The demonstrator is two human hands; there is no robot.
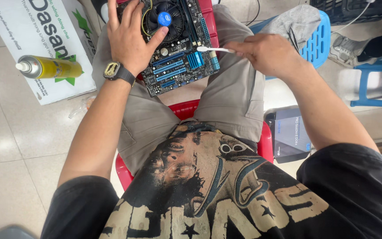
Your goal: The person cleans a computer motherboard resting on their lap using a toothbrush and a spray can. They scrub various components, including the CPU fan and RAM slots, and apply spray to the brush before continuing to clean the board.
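Fingers (237, 47) pinch swab (213, 49) — tip on motherboard (177, 57).

left hand (129, 37): bare, black square-faced wristwatch with gold bezel (113, 71) just behind it | right hand (268, 53): bare, no watch | short black sleeves | black T-shirt, cream graphic print (208, 190) | grey-khaki trousers (231, 93)

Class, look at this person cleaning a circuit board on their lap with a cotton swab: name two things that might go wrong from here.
The circuit board rests on the knees, steadied only by the left hand; it may slip to the floor. The cotton swab in the right hand might snag and shed fibres among the board's parts.
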